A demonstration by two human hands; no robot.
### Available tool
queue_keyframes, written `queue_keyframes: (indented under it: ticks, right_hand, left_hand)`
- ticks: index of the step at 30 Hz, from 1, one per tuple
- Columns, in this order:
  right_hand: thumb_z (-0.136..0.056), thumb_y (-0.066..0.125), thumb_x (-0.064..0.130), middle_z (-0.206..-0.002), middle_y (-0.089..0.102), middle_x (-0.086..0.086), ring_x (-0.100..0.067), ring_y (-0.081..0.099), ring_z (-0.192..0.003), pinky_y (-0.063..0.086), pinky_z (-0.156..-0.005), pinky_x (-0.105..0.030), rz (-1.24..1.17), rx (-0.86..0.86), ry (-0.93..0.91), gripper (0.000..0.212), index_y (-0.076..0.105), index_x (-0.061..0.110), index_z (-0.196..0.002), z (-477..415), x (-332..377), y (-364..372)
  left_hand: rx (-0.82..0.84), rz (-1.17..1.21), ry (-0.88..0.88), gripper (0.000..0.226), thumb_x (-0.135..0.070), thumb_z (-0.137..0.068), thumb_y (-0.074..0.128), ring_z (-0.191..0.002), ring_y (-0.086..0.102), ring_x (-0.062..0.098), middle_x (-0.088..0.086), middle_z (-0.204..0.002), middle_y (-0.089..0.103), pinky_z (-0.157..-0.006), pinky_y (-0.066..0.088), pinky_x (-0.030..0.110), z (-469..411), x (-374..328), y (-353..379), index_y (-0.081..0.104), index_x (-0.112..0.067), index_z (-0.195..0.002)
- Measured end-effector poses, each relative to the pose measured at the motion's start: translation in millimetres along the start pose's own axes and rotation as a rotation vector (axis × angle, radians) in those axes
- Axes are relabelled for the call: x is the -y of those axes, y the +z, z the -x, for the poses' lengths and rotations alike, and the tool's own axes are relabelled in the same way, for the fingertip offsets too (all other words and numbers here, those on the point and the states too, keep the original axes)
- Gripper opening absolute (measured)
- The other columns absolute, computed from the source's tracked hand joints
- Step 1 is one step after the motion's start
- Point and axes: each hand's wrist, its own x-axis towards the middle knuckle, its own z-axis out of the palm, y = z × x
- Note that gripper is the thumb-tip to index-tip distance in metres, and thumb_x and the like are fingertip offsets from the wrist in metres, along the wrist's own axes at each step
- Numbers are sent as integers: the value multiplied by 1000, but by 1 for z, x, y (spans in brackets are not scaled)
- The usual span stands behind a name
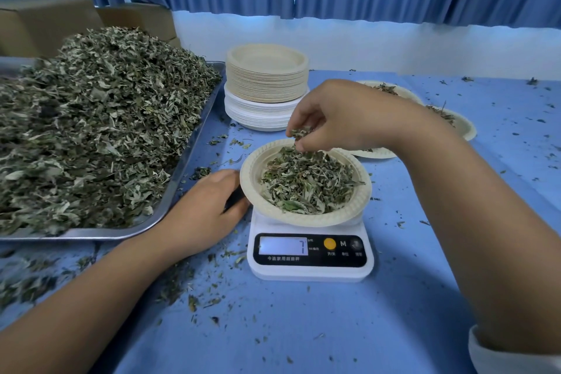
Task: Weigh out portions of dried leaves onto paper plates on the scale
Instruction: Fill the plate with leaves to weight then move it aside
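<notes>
Head cam showed the right hand [343,118] pinching a tuft of dried leaves [299,133] over the paper plate [361,202] on the scale [309,272], left hand [203,209] relaxed beside it. Best bet was sprinkling slowly, watching the display [283,246].

Left hand [206,209] lower centre-left, palm down, fingers relaxed. Right hand [340,118] centre frame, wrist bent, fingertips pinching dried leaves [299,133].
</notes>
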Motion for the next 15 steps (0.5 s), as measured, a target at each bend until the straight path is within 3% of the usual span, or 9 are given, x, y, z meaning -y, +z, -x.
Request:
queue_keyframes:
  ticks: [8, 15]
  right_hand:
    - [-82, 75, 21, -85, 71, 13, 0, 66, -83, 47, -64, -6, -36, -9, 16, 15, 74, 22, -98, -1, -6, -2]
    - [-84, 73, 28, -98, 66, 10, -7, 60, -88, 41, -66, -9, 47, 9, 26, 22, 70, 25, -105, -6, -7, 6]
  left_hand:
    - [-3, 2, 0, 27, -26, -96, 49, -107, 51, 15, 0, -117, 57, -92, 43, 36, 0, -1, 0, 56, -16, -120]
    - [-2, 2, -5, 30, -27, -96, 50, -109, 50, 14, -1, -120, 56, -94, 43, 34, 0, -1, 0, 54, -17, -124]
